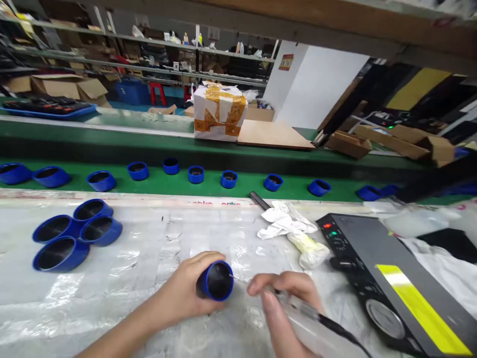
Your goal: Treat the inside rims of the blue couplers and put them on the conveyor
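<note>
My left hand (186, 284) is wrapped around a short blue cup (219, 281) with a black inside, holding it tilted so the opening faces me. In my right hand (285, 298) is a translucent dispensing syringe (309, 325) with a black hose at its back end. Its thin tip points left and reaches the right rim of the cup; whether it touches is too fine to tell. More blue cups (61, 253) stand in a small cluster on the plastic-covered table (160, 293), left of my hands.
A row of blue cups (196, 174) stands on the green conveyor belt (251, 188) beyond the table. To the right lies a black dispenser unit (395, 268) with lit lights. Crumpled white tissue (285, 219) lies beside it. A taped box (219, 112) sits further back.
</note>
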Demonstrator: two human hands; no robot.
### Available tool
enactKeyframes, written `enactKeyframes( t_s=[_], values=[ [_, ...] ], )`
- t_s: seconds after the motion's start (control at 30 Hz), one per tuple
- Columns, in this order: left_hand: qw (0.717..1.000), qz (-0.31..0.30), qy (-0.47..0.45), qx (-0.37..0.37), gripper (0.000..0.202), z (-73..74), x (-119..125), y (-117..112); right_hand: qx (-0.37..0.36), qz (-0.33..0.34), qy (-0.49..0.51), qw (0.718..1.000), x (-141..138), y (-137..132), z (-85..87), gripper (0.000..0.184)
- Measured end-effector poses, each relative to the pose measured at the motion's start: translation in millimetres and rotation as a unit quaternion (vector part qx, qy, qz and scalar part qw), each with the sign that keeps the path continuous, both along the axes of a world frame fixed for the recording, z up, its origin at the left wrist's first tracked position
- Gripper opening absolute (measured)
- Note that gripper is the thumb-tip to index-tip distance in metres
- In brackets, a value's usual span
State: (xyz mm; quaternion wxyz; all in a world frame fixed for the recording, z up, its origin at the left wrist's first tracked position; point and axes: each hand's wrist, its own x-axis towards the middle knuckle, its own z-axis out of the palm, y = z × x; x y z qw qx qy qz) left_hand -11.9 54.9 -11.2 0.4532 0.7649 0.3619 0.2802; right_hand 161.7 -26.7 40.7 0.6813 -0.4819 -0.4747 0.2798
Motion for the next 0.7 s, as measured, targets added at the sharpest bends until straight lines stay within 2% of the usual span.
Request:
enactKeyframes(
  t_s=[0.27, 0.7],
  values=[
    [1.000, -0.026, -0.014, -0.001, 0.059, 3.9, -3, -2, 0.008, 0.016, -0.040, 0.999, -10, 9, -9.2, 0.013],
    [0.999, -0.046, -0.026, 0.008, 0.056, 6.5, -5, 0, 0.016, 0.013, -0.077, 0.997, -6, 7, -13.7, 0.011]
  ],
)
